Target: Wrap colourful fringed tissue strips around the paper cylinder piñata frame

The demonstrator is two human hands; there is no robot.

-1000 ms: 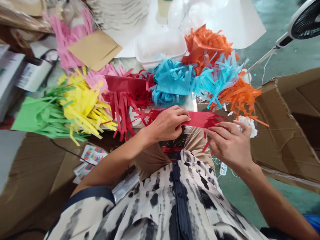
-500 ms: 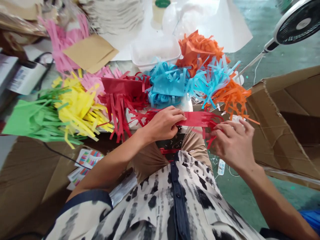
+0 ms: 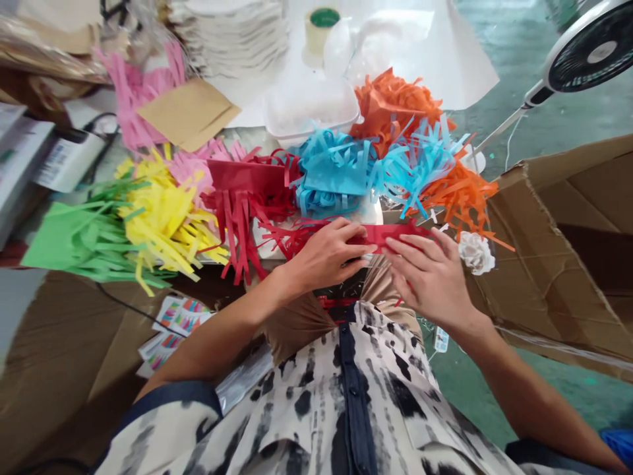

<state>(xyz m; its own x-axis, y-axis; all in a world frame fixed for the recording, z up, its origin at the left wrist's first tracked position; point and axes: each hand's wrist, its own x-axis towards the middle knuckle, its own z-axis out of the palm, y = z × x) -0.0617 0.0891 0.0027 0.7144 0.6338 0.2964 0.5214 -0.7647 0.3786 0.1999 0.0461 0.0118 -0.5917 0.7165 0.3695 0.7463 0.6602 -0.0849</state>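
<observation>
A strip of red fringed tissue paper [image 3: 376, 232] stretches along the table's near edge, just above my lap. My left hand [image 3: 332, 256] has its fingers bent round the strip's middle and grips it. Across the right part of the same strip lies my right hand [image 3: 429, 272], fingers stretched out over the paper and thumb apart below. Loose red strands run out to the left, past my left hand. Behind it sits a folded bundle of dark red fringed paper [image 3: 252, 179], beside a blue fringed bundle [image 3: 336, 170].
Green [image 3: 74, 244], yellow [image 3: 168, 218], pink [image 3: 131, 99] and orange [image 3: 395, 99] fringed papers crowd the table. Farther back are brown paper [image 3: 190, 113], a plastic tub [image 3: 311, 109] and a tape roll [image 3: 319, 36]. At right are a white paper flower [image 3: 476, 253], a cardboard box [image 3: 539, 244] and a fan [image 3: 588, 53].
My right hand has moved left from the strip's loose right end onto its flat part, close to my left hand. The white paper flower is now uncovered. The view has shifted slightly.
</observation>
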